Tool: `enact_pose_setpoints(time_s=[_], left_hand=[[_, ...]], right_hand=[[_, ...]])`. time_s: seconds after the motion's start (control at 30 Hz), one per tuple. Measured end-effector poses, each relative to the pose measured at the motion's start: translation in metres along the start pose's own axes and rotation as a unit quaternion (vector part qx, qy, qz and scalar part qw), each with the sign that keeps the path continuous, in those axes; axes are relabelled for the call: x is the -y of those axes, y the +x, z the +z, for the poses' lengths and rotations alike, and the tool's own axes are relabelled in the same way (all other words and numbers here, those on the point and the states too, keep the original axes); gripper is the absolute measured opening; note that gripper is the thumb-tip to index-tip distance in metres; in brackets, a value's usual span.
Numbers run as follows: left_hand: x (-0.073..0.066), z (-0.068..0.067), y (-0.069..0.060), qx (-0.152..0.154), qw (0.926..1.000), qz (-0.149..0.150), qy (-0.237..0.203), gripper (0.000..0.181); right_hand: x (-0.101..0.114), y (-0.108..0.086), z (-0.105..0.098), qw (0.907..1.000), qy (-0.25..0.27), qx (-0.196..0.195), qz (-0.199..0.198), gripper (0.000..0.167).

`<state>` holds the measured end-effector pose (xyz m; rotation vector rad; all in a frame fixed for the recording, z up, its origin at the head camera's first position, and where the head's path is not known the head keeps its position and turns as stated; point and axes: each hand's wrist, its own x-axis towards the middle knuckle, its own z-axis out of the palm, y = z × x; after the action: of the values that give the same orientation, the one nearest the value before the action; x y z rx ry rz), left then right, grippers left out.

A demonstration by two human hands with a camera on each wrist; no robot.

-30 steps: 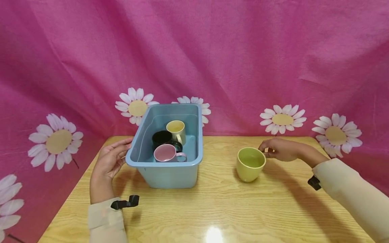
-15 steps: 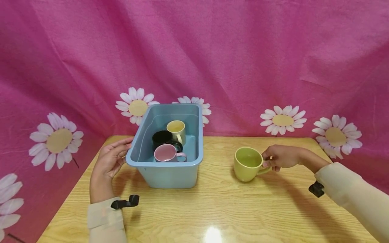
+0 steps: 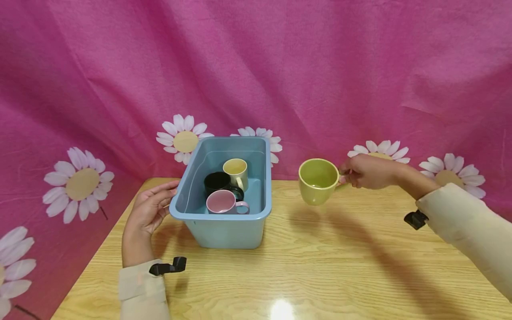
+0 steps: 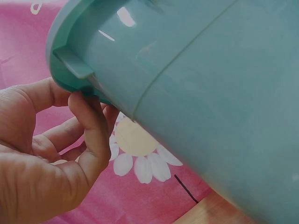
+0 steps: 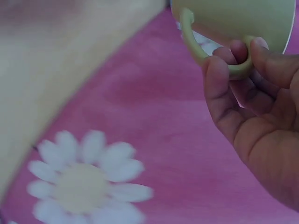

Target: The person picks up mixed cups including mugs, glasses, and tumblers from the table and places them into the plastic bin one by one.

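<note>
In the head view a green mug (image 3: 318,181) hangs above the right side of the table, upright with its mouth tilted a little toward me. My right hand (image 3: 370,172) grips it by the handle, fingers curled through the loop and thumb pressed on top, as the right wrist view shows on the mug's handle (image 5: 240,70). My left hand (image 3: 150,212) holds the left rim of a blue plastic tub (image 3: 226,233), thumb and fingers pinching the lip in the left wrist view. Inside the tub stand a pink mug (image 3: 221,202), a black mug (image 3: 216,181) and a cream-yellow mug (image 3: 235,167).
The tub stands on a wooden table (image 3: 288,275), left of the middle. Behind it hangs a pink cloth (image 3: 256,66) printed with white daisies. The table's far edge meets this cloth.
My right hand has taken the green mug by its handle, turned it, and lifted it off the table, up and slightly left. My left hand has stayed on the tub's rim.
</note>
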<state>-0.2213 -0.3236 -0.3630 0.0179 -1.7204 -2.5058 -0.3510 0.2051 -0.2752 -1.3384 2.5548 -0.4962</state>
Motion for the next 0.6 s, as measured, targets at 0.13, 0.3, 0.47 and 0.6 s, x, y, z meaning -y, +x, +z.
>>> enact_pose_setpoints(time_s=[0.13, 0.3, 0.47, 0.6], left_hand=[[0.0, -0.001, 0.0, 0.001, 1.0, -0.001, -0.002, 0.027], [0.0, -0.001, -0.001, -0.001, 1.0, -0.001, -0.001, 0.029], [0.0, 0.0, 0.0, -0.003, 1.0, 0.0, 0.004, 0.029], [0.001, 0.0, 0.002, -0.001, 1.0, -0.001, 0.004, 0.029]], right_hand=[[0.023, 0.018, -0.031, 0.9987, -0.043, -0.025, 0.015, 0.019], [0.045, 0.046, -0.057, 0.9937, -0.087, -0.071, -0.002, 0.019], [0.058, 0.075, -0.068, 0.9836, -0.123, -0.123, -0.048, 0.017], [0.068, 0.101, -0.069, 0.9804, -0.127, -0.132, -0.074, 0.014]])
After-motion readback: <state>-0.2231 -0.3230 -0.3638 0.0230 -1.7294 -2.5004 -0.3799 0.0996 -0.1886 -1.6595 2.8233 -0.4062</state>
